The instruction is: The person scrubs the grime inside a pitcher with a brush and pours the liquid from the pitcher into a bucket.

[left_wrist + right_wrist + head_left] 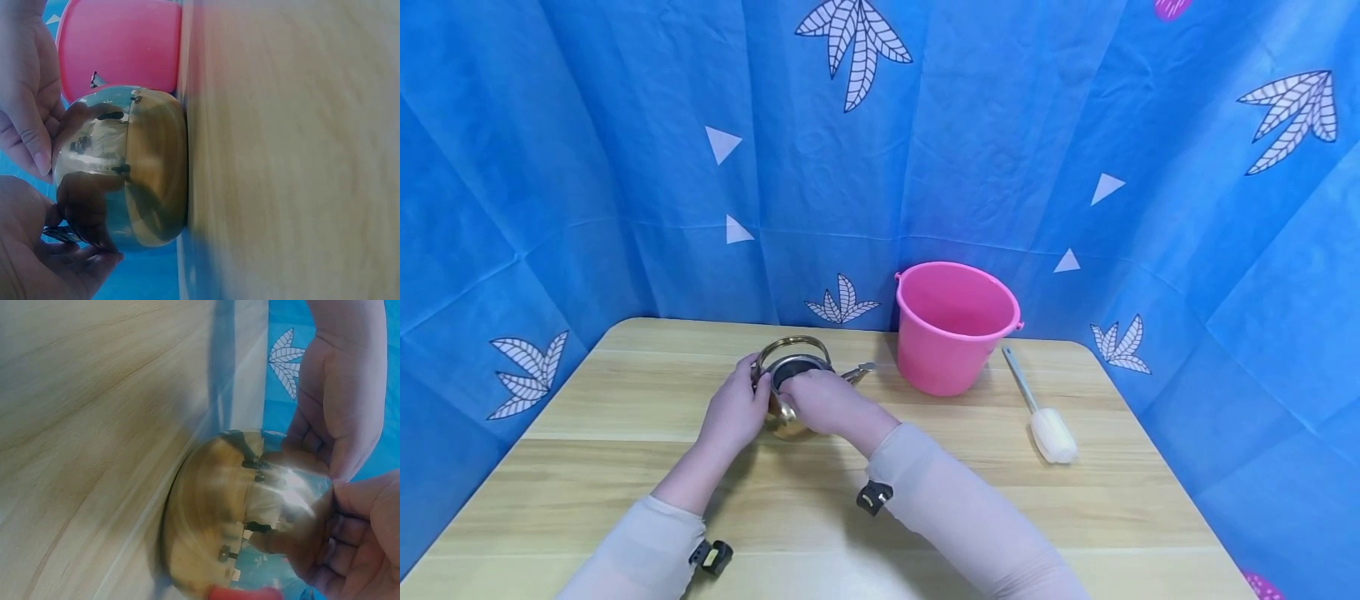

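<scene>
- Brass-coloured kettle is upright on the counter, left of the pink bucket, handle up and spout pointing toward the bucket.
- Top's open, you can see a bit of the dark mouth in the head view, so the opening-up part looks done to me.
- Left grip has hold of the kettle's left side, right by the base of the handle. Steadying it, I'd guess, so that bit's sorted.
- Right grip is at the mouth, fingers bent at it or into it. Can't tell if it's pinching anything, too much is hidden there.
- So yeah, mid-job imo: the work at the mouth doesn't look finished with that grip in there.
- Bucket and the white-headed brush lying to its right aren't being touched, so anything involving those would be left to do.
</scene>
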`<state>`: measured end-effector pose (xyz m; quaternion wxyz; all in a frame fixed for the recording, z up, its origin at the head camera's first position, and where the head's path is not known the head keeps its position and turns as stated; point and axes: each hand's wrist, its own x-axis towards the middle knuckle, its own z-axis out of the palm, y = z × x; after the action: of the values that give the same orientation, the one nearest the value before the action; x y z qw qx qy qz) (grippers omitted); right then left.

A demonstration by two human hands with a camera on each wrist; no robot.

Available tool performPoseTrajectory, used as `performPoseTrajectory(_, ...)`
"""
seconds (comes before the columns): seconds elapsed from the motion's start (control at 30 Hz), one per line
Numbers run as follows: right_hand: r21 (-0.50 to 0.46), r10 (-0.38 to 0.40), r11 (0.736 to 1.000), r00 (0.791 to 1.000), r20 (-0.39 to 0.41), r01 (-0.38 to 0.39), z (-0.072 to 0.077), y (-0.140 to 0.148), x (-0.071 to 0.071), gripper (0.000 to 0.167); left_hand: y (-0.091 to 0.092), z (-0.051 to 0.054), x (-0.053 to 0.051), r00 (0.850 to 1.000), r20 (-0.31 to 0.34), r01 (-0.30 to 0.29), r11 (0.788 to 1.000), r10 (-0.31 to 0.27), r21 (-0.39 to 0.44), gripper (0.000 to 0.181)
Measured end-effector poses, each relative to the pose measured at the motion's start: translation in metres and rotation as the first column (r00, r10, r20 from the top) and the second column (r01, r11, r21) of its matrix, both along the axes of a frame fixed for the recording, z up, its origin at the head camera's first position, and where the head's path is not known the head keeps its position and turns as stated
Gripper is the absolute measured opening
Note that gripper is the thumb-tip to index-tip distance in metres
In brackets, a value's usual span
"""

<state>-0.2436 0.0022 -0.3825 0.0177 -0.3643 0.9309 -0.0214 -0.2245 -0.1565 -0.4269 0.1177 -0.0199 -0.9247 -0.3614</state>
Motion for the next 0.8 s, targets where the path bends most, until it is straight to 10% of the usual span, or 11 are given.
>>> performPoseTrajectory(0.8,-0.053,0.023,0.998,0.998,-0.059,-0.027,-0.0002,0.0000,-0.0019,0.022,0.0010,0.0013,-0.0008,1.000,0.028,-0.008,1.000,0.008,-0.003,0.052)
